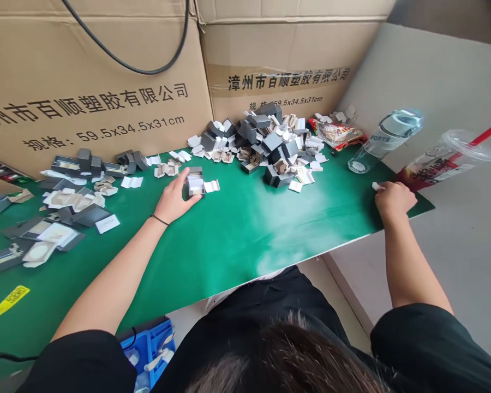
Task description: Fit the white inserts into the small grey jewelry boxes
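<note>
My left hand (175, 197) rests on the green tabletop, thumb and fingers gripping the sides of a small open dark grey box (195, 183) with white inside. Against the box's right side lies a folded white card insert (213, 186). Far to the right, near the table's right end, my right hand (395, 199) is closed, with a small white piece (377, 186), perhaps paper or card, poking out at the fingertips. Behind that hand stand a clear drink cup (442, 161) with a red straw and a clear bottle (384, 139).
A heap of small grey boxes and white inserts (276, 144) sits at the back. More opened boxes (57, 232) lie at left. Large cartons (118, 109) line the rear. A red snack packet (337, 134), a yellow strip (8, 303) and a blue crate (151, 346) also show.
</note>
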`<state>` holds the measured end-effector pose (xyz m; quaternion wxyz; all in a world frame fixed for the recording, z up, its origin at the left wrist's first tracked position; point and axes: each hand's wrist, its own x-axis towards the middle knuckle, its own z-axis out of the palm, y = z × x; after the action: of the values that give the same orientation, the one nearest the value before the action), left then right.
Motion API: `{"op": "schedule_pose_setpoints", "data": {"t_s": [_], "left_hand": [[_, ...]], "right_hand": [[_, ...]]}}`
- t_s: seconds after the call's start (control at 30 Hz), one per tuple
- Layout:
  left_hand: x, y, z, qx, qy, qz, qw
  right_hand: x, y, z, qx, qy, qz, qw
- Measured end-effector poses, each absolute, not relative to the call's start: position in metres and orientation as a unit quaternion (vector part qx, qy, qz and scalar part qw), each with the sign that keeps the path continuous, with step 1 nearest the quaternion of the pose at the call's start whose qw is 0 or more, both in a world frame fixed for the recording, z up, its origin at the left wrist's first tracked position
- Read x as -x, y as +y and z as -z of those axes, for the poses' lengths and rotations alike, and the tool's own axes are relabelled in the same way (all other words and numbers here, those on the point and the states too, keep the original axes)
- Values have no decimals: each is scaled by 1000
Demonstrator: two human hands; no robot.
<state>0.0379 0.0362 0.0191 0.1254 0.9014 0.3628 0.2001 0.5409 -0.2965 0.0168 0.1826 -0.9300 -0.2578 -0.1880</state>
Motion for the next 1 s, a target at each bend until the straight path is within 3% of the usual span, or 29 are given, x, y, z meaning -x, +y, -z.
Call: {"op": "schedule_pose_setpoints", "data": {"t_s": [0.13,0.23,0.3,0.43,0.57,0.8,1.0], "left_hand": [[-36,31,-22,-902,354,-201,140],[-35,31,-21,-901,356,-204,140],[-34,31,-19,-898,363,-204,142],[-32,30,-18,-886,386,-213,142],[-30,30,-19,-876,408,-226,125],[-30,32,-17,-881,393,-234,121],[-31,32,-18,-877,396,-236,134]], "right_hand": [[-518,-270,-27,898,-312,271,149],[-464,-219,-41,805,-464,304,211],[-414,-174,-46,705,-622,224,256],[-314,-91,-35,484,-850,17,208],[-257,-36,-14,491,-830,-11,266],[-237,4,-1,487,-791,-15,370],[-230,11,1,501,-786,-46,358]]}}
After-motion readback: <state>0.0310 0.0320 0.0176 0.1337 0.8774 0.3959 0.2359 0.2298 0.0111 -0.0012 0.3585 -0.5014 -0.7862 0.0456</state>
